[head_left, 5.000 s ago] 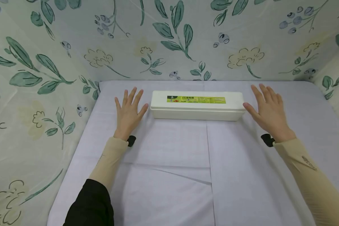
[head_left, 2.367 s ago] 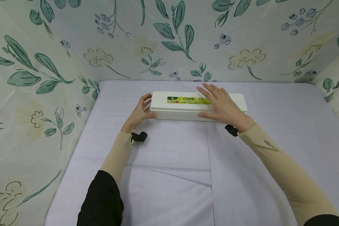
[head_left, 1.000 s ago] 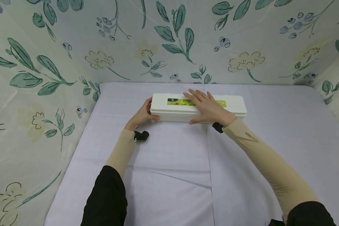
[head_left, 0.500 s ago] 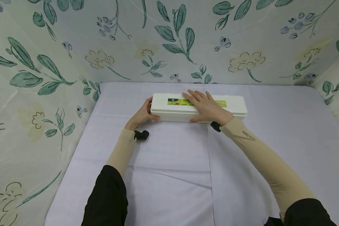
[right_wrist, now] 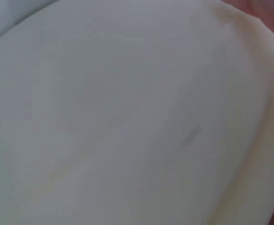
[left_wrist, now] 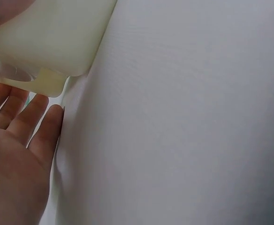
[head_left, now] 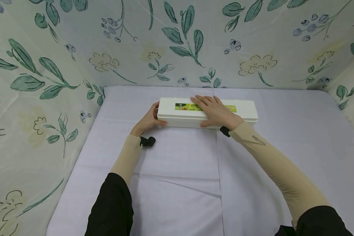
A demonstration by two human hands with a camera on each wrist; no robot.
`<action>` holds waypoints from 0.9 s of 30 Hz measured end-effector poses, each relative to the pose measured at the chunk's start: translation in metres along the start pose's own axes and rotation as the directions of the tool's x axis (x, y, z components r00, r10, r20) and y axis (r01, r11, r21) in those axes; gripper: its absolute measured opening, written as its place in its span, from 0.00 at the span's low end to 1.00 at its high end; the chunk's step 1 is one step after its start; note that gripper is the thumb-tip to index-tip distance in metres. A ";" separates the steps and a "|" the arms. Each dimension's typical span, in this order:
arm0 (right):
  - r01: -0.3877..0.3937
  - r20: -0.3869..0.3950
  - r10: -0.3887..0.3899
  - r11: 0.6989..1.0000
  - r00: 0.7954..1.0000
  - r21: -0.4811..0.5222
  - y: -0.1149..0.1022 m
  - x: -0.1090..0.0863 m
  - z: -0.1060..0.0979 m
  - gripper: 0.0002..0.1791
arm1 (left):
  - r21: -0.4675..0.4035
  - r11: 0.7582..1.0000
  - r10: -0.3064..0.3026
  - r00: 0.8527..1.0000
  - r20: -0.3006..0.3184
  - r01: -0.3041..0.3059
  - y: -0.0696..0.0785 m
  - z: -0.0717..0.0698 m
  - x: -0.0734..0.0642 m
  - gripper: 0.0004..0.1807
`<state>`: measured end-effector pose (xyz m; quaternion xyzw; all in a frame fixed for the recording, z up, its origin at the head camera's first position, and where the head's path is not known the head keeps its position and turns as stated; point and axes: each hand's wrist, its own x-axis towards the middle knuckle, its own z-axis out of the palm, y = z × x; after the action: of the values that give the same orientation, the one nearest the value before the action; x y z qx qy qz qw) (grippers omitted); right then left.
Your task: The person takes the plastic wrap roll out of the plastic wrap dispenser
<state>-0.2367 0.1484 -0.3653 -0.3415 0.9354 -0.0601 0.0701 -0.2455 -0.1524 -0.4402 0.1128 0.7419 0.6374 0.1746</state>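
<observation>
Head view: white box (head_left: 183,114), our left hand (head_left: 148,120) curled round one end, right hand (head_left: 217,112) spread flat on top; even pressure advised.

I've room over the table (head_left: 292,114) right of the box (head_left: 181,113), but the right hand (head_left: 219,113) blocks its middle.

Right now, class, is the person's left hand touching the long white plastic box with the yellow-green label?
Touching: the head view shows the left hand gripping the box at one end, thumb on its front.
</observation>
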 end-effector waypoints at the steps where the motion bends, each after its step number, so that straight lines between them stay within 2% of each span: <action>1: 0.000 0.001 0.000 1.000 1.000 0.000 0.000 0.000 0.000 0.59 | 0.000 1.000 0.004 1.000 0.002 -0.004 0.000 0.000 0.000 0.57; 17: -0.012 0.008 0.012 0.999 1.000 -0.031 -0.015 0.003 -0.004 0.54 | 0.017 0.999 0.031 0.999 -0.026 -0.030 0.000 0.001 -0.001 0.57; 22: -0.039 0.002 0.040 0.998 0.999 -0.052 -0.022 0.005 -0.001 0.53 | 0.016 0.999 0.045 0.998 -0.038 -0.044 -0.002 0.001 0.000 0.57; 27: -0.101 0.018 0.102 0.994 0.995 -0.050 -0.030 0.008 0.001 0.52 | 0.028 0.998 0.059 0.997 -0.050 -0.058 -0.002 0.001 0.000 0.57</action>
<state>-0.2238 0.1200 -0.3619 -0.2959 0.9519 -0.0301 0.0743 -0.2451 -0.1515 -0.4424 0.1205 0.7508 0.6351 0.1356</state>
